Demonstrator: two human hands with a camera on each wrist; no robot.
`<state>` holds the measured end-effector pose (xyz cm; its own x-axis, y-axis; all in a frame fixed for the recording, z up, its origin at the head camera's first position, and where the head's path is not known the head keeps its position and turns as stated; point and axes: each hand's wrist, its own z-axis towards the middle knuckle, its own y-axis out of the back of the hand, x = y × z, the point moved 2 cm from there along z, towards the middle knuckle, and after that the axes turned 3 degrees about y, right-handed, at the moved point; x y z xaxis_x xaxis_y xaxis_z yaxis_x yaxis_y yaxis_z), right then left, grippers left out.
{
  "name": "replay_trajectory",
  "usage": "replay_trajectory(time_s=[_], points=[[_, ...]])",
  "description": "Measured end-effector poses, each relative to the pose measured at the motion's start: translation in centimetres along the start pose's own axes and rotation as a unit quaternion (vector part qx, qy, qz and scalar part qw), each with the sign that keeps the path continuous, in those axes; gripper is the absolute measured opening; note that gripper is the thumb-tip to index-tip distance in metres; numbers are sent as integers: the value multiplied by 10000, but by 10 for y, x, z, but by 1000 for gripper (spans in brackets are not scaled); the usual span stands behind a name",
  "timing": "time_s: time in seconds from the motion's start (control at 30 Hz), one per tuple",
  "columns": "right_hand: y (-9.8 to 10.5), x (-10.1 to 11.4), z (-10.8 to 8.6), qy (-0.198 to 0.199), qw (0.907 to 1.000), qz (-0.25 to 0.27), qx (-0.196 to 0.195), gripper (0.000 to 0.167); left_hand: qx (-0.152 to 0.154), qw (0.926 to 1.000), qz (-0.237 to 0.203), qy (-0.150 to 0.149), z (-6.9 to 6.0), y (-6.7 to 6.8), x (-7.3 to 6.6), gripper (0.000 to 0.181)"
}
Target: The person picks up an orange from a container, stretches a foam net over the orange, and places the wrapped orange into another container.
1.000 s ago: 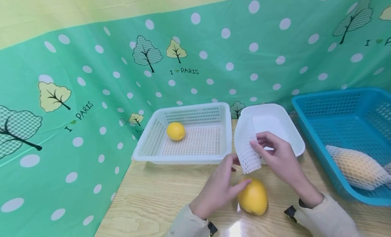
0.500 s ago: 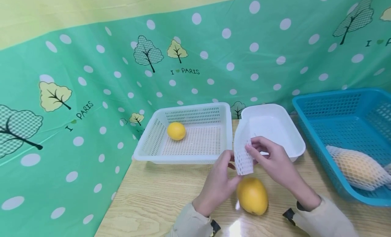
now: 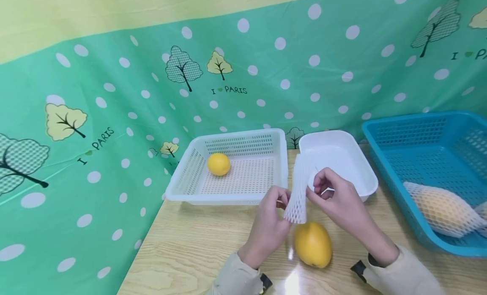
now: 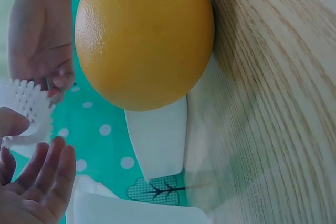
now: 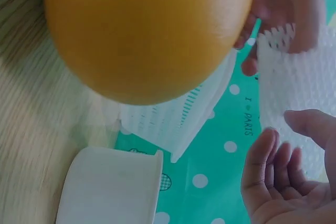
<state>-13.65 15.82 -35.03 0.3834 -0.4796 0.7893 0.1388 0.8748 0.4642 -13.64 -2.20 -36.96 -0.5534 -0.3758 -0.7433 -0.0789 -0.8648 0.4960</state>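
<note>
A white foam net sleeve (image 3: 298, 189) stands above the table, narrow at the top and flared at the bottom. My left hand (image 3: 268, 227) pinches its lower left edge, the thumb on the mesh in the left wrist view. At its right side, my right hand (image 3: 344, 202) has thumb and forefinger at the mesh (image 5: 299, 87), the other fingers curled. Just below the sleeve a yellow, mango-like fruit (image 3: 313, 245) lies on the wooden table, touched by neither hand.
A pale slotted basket (image 3: 228, 198) holds a round yellow fruit (image 3: 218, 164) at the back. Right of it is a white tray (image 3: 351, 159). A blue basket (image 3: 392, 189) at the right holds net-wrapped fruit (image 3: 439, 206). Patterned green cloth (image 3: 228, 45) hangs behind.
The sleeve has moved left and turned narrower to the head view, its lower end now flared. My left hand has shifted slightly left; the right hand has moved left with the sleeve. The fruits stay put.
</note>
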Motion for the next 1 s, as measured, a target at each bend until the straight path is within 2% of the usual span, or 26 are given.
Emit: replay_trajectory(time_s=[0.07, 0.13, 0.27, 0.33, 0.4, 0.47, 0.57, 0.7, 0.8, 1.0], points=[[0, 2, 0, 196, 9996, 66, 184, 19, -132, 9999, 80, -46, 0, 1, 1, 36], [-1, 4, 0, 573, 9973, 161, 437, 24, -229, 9995, 197, -102, 0, 2, 2, 37], [-3, 9, -4, 1374, 9838, 219, 1127, 47, -329, 9991, 266, -63, 1, 3, 3, 35], [-4, 11, -7, 1532, 9772, 219, 1452, 60, -333, 9990, 290, -23, 1, 3, 4, 34], [-5, 13, -11, 1451, 9750, 126, 1676, 68, -334, 9990, 292, -19, 1, 3, 4, 34], [-5, 13, -14, 1319, 9769, 22, 1682, 69, -286, 9991, 302, -38, 1, 2, 3, 34], [-3, 7, -19, 1066, 9823, -141, 1534, 59, -117, 9996, 268, -4, 1, 1, 2, 35], [2, -1, -25, 1234, 9848, -241, 1199, 45, 136, 9996, 222, 149, 0, -2, 1, 33], [4, -4, -26, 1474, 9841, -264, 957, 44, 210, 9993, 230, 204, 0, -3, 2, 31], [7, -7, -23, 1421, 9869, -420, 645, 41, 244, 9993, 125, 268, 0, -2, 5, 29]])
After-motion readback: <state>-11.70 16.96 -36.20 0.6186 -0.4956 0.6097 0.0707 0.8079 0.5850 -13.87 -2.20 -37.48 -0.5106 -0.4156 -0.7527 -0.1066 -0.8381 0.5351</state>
